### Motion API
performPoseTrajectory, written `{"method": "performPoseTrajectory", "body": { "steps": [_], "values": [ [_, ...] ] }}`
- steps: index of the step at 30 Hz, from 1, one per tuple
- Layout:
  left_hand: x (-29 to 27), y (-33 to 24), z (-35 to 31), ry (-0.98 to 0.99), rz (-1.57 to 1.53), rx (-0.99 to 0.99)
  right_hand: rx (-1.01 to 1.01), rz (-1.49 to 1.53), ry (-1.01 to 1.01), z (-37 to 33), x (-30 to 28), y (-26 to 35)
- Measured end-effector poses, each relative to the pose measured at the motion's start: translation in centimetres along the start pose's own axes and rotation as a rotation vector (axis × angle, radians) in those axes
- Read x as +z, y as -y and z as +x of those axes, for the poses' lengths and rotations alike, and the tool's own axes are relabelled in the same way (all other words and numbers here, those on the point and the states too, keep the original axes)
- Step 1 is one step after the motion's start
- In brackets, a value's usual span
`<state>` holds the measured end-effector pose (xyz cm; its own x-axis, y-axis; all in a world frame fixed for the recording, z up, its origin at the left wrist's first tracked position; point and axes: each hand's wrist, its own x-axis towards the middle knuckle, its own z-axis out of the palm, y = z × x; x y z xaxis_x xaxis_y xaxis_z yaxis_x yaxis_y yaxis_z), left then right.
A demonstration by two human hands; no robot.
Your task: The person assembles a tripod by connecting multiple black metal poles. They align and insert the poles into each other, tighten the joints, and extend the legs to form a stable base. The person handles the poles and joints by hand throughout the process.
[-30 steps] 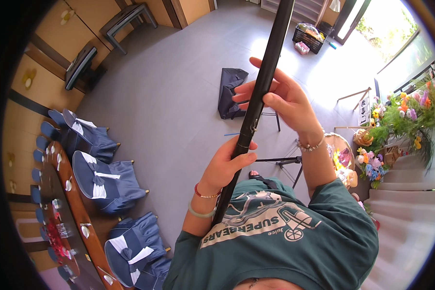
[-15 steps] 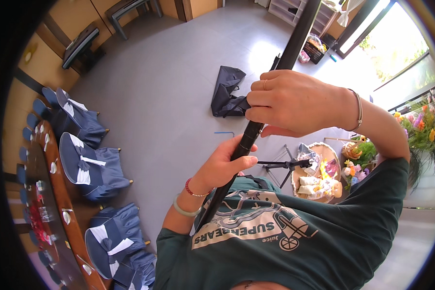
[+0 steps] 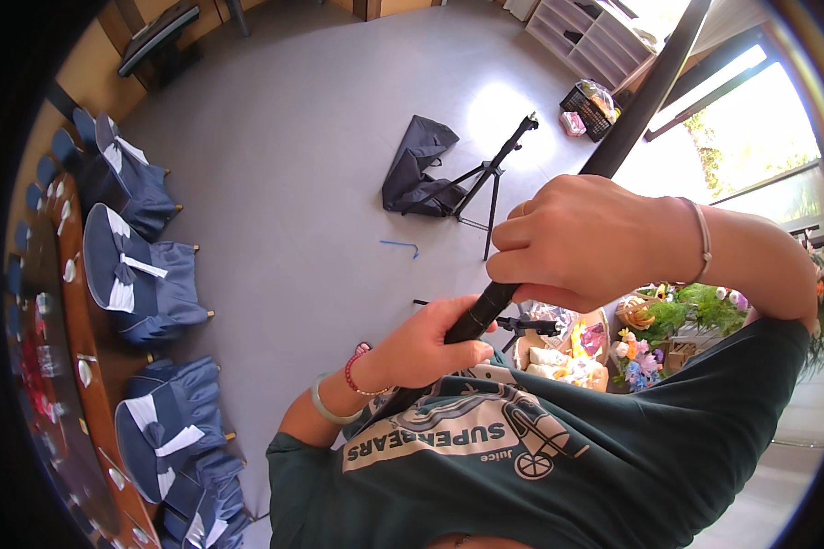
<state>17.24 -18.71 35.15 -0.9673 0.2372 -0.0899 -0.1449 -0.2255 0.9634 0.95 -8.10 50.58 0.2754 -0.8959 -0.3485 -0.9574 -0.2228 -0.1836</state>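
A long black pole (image 3: 652, 101) runs slantwise from in front of my chest up toward the top right. Closed around its lower part is my left hand (image 3: 430, 343), thumb laid along the near side. Higher up, my right hand (image 3: 581, 240) wraps over the same pole with the back of the hand showing. A dark collar on the pole (image 3: 485, 309) shows between the hands. The lower end is hidden against my shirt. Just past my hands a black light stand (image 3: 490, 169) stands on the floor with its legs spread, beside a dark fabric bag (image 3: 414, 165).
A blue bent rod (image 3: 400, 242) lies on the grey floor. Below my right hand are another black stand (image 3: 533, 327), wrapped packages (image 3: 558, 364) and flowers (image 3: 641, 361). Covered chairs (image 3: 151, 274) line a long table at left. A black crate (image 3: 590, 110) sits near white shelves (image 3: 595, 41).
Both hands still grip the pole, which leans further right; my right hand has moved right and down. The stand by the bag, mostly hidden before, now shows. The whole view has shifted.
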Motion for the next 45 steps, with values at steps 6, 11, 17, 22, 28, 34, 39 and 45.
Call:
{"method": "performPoseTrajectory", "body": {
  "steps": [6, 11, 17, 22, 28, 34, 39, 45],
  "values": [
    [1.0, -0.4, 0.1, 0.022, 0.015, -0.009, -0.153, -0.151, -0.040, -1.1, 0.6, -0.8],
    [1.7, 0.6, 1.0, 0.007, 0.036, 0.034, -0.044, -0.001, 0.058, -1.9, 0.3, -0.9],
    [2.3, 1.3, 1.5, -0.038, 0.118, -0.011, 0.091, 0.122, 0.197, -1.1, 1.3, -1.4],
    [2.2, 2.1, 1.5, -0.044, 0.072, -0.010, 0.036, 0.061, 0.239, -0.9, 2.2, -1.5],
    [2.1, 1.7, 0.5, 0.006, 0.054, 0.016, -0.101, -0.161, 0.063, -2.2, 1.5, -1.5],
    [2.1, 2.8, -0.9, -0.066, 0.092, -0.018, 0.105, -0.216, -0.041, -5.4, -2.9, -5.5],
    [0.1, 2.0, -1.2, -0.065, 0.094, 0.002, 0.116, -0.010, -0.183, -4.2, 0.9, -5.6],
    [-1.7, 2.3, -1.6, -0.105, 0.024, -0.009, 0.283, 0.482, -0.509, -0.6, 7.9, -6.0]
  ]
}}
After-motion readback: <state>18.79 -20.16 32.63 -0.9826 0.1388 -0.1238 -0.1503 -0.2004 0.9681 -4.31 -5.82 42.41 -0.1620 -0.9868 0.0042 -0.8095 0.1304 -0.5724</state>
